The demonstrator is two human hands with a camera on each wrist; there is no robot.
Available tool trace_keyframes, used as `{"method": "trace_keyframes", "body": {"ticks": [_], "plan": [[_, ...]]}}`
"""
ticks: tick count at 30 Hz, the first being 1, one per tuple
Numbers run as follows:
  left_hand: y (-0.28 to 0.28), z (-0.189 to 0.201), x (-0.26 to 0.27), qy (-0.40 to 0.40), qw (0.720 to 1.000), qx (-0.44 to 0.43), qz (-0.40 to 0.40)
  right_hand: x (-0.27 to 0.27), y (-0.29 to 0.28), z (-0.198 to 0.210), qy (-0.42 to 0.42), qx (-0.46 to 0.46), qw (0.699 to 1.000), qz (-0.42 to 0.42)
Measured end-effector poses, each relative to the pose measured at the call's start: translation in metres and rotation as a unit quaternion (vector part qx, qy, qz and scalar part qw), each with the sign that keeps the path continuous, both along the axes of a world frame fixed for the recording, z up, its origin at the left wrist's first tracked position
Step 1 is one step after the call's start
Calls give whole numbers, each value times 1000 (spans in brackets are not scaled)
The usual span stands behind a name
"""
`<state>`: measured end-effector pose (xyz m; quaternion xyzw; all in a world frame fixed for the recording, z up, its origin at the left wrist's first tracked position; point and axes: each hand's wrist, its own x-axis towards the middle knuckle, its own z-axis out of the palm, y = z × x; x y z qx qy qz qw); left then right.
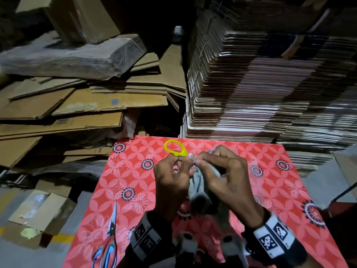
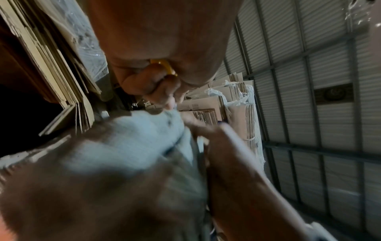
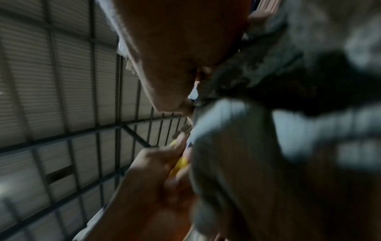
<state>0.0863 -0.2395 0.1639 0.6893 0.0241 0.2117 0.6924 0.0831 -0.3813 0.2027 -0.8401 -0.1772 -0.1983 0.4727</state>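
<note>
left hand pinches yellow plastic loop | right hand grips grey knitted cloth | both over red floral sheet, near its far edge

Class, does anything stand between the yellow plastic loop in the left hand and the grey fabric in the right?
Nothing visible does. The left hand pinches the yellow loop right beside the grey fabric that the right hand pinches. The scissors lie well off to the left.
</note>
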Motion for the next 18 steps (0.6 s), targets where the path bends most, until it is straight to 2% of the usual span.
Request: {"method": "trace_keyframes", "body": {"ticks": [2,6,11,15,18], "plan": [[0,-1,0,7,1000,-4,-13,9,-8,1,-5,3,1000,10],[2,-6,3,24,1000,-4,-12,29,-20,2,10,15,997,-74],[3,-5,3,34,999,-13,-23,2,2,1,-1,-17,1000,18],[3,-4,4,46,998,-27,-25,34,-23,4,6,-1,998,-69],[3,-5,4,55,998,-30,-18,19,-11,2,12,-7,999,-51]]}}
